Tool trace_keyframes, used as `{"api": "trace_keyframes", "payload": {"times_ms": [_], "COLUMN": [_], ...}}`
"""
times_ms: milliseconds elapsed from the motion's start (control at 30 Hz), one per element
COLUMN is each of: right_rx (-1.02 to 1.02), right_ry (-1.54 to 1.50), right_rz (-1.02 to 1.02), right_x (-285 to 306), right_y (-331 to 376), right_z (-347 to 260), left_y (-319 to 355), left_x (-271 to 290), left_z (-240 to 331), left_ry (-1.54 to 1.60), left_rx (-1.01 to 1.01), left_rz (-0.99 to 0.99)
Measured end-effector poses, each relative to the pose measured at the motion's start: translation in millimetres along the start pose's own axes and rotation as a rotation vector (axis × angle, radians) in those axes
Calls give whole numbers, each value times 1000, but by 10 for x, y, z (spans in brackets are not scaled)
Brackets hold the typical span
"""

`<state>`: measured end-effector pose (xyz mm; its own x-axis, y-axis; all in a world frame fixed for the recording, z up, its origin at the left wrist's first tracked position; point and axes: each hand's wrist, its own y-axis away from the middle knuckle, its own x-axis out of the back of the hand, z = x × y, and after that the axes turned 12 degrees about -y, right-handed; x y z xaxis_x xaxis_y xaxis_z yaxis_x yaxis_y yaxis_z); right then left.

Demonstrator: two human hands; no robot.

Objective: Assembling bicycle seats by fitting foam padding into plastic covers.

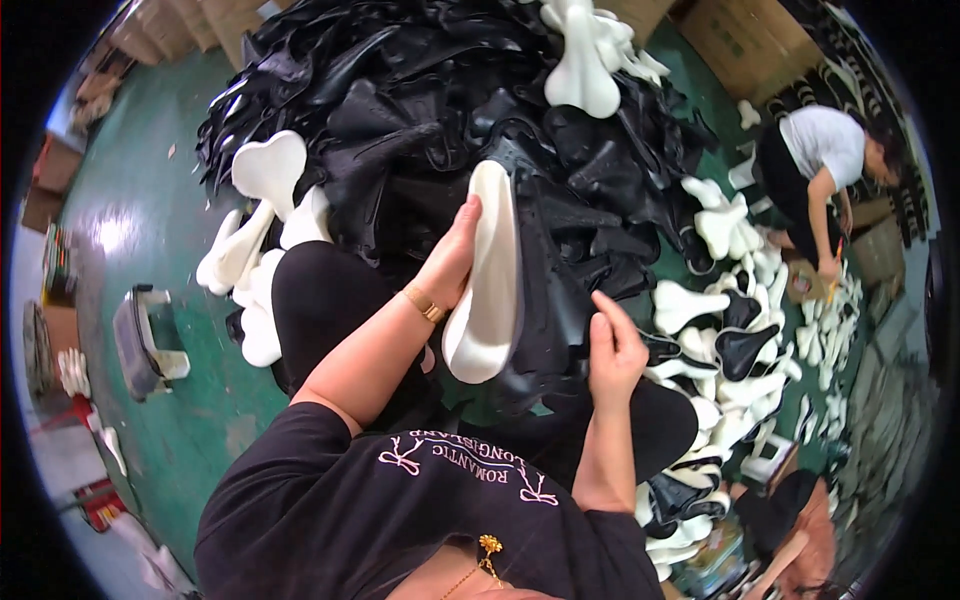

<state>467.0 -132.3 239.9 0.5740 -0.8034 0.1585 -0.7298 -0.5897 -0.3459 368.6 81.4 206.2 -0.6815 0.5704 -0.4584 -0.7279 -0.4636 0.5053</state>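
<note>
My left hand [455, 262] is closed round the edge of a white bicycle saddle pad [482, 280], held upright in front of me with its hollow side partly in view. Some of those fingers are hidden behind the pad. Right beside the pad are black saddle pieces [552, 305]; whether they touch it, I cannot tell. My right hand [615, 350] is to the right of them, index finger and thumb stretched out and the other fingers curled, with nothing visible in it. Beyond both hands rises a large heap of black saddle pieces [385, 130].
White saddle pads lie at the left [270, 170], atop the heap [582, 80] and in a pile at the right [735, 400]. A small stool [150, 340] stands on the green floor [215, 250]. One person [825, 150] bends over at the right, another [790, 530] is lower right.
</note>
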Motion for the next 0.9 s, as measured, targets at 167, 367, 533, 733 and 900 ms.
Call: {"api": "trace_keyframes", "payload": {"times_ms": [167, 367, 533, 733, 900], "right_rx": [213, 204, 186, 300, 238], "right_ry": [135, 173, 196, 298, 281], "right_rz": [-131, -159, -176, -159, -155], "right_x": [-224, -260, -242, -245, -253], "right_y": [-36, -81, -52, -135, -152], "right_z": [-10, -3, -21, 118, 247], "left_y": [-5, 70, 52, 131, 161], "left_x": [67, 0, 20, 14, 14], "left_z": [-13, 35, -9, -82, -224], "left_ry": [128, 199, 171, -59, -175], "left_rx": [-35, -50, -29, -130, -122], "left_rz": [-21, -77, -85, -183, -111]}}
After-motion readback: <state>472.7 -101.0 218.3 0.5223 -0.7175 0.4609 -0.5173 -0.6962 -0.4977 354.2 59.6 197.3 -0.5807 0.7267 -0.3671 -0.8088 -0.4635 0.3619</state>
